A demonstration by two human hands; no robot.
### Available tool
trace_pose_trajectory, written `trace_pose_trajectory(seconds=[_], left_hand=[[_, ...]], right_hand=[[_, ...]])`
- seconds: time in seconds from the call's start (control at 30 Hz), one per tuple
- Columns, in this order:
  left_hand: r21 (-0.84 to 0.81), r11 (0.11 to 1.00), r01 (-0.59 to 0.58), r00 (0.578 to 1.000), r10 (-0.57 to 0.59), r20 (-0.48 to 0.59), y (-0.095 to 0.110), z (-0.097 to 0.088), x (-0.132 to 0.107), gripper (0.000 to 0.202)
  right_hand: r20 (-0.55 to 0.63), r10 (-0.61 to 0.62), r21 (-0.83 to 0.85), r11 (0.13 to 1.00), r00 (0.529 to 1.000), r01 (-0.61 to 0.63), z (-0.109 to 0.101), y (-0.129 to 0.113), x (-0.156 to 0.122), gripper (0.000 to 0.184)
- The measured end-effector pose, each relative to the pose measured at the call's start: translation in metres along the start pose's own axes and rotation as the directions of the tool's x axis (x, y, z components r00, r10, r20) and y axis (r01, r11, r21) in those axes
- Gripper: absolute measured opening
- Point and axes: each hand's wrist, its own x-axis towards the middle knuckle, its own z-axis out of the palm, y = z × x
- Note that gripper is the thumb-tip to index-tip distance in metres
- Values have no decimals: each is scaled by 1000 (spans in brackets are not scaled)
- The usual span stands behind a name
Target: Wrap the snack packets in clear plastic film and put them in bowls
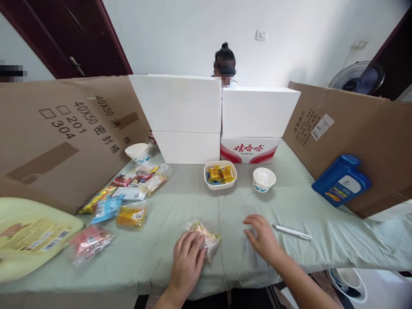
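My left hand (186,262) lies flat on the pale green tablecloth (180,197) with its fingertips resting on a clear plastic snack bag (206,236) holding something golden. My right hand (262,236) hovers just to the right of that bag, fingers spread and slightly curled, holding nothing. A white pen (291,231) lies just right of my right hand. Farther back stand a square white dish (220,175) filled with yellow wrapped sweets and an empty white bowl (264,179).
Several snack packets (128,199) are scattered at the left, near a paper cup (137,152) and a yellow-green package (28,236). Cardboard sheets (64,128) and white foam boxes (180,107) wall the table. A blue jug (341,180) leans at right. A person sits behind the boxes.
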Motion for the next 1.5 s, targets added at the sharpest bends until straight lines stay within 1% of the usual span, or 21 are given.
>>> trace_pose_trajectory(seconds=[0.07,0.17,0.23,0.27,0.3,0.37,0.47,0.53,0.6,0.7,0.8,0.87,0.97,1.07,1.13,1.2,1.27,1.33,1.4,1.47,1.5], left_hand=[[-2,1000,19,1000,-19,-8,2,1,4,21],[-52,998,33,999,-32,2,13,7,10,24],[-85,996,10,1000,-9,16,23,13,12,27],[-102,995,-13,1000,14,14,28,16,13,27],[-115,993,-38,999,39,8,31,19,13,27],[-130,988,-81,997,79,-17,35,22,13,26],[-146,985,-88,995,82,-49,36,23,10,22],[-166,984,-63,997,54,-63,35,23,7,19],[-190,981,-23,997,7,-82,34,24,4,13],[-227,973,37,992,-62,-106,34,28,2,7],[-230,972,54,989,-83,-120,33,31,1,11],[-198,978,64,986,-93,-141,32,32,2,19],[-176,976,127,978,-153,-145,31,31,2,38],[-206,960,189,979,-201,-37,28,28,1,56],[-201,963,181,983,-175,49,25,23,3,56],[-175,974,143,986,-126,106,24,15,8,52],[-152,983,105,986,-82,146,23,8,16,45],[-146,987,75,983,-48,175,24,1,25,30],[-148,988,39,983,-11,184,26,-5,33,13],[-147,989,-10,985,36,171,28,-13,35,12],[-149,988,-46,984,71,166,29,-18,33,13]], right_hand=[[-80,102,-187,976,992,-116,-28,41,-22,25],[-118,214,-442,863,970,-244,-58,90,-52,28],[-110,223,-508,825,969,-247,-66,103,-62,26],[-101,200,-502,835,974,-224,-67,102,-63,26],[-93,169,-476,858,981,-193,-65,95,-61,27],[-59,89,-389,915,994,-105,-57,68,-51,30],[91,-62,-296,951,994,86,-33,7,-25,33],[202,-178,-303,924,963,234,-15,-33,-8,33],[313,-230,-332,882,921,333,1,-63,6,33],[425,-219,-372,843,878,390,12,-78,13,34],[457,-175,-385,845,872,371,-1,-55,0,31],[429,-135,-395,861,893,320,-22,-21,-16,30],[297,-5,-446,883,955,144,-57,45,-44,32],[172,156,-511,858,973,-47,-82,101,-67,39],[88,162,-537,839,983,-90,-87,117,-74,43],[-5,109,-508,856,994,-96,-81,109,-72,43],[-49,60,-400,913,997,-74,-67,85,-63,40],[2,16,-265,964,1000,-15,-49,53,-49,39],[101,-49,-199,978,994,69,-32,26,-36,51],[197,-118,-180,972,973,154,-20,11,-28,61],[228,-144,-177,966,963,186,-18,8,-25,56]])
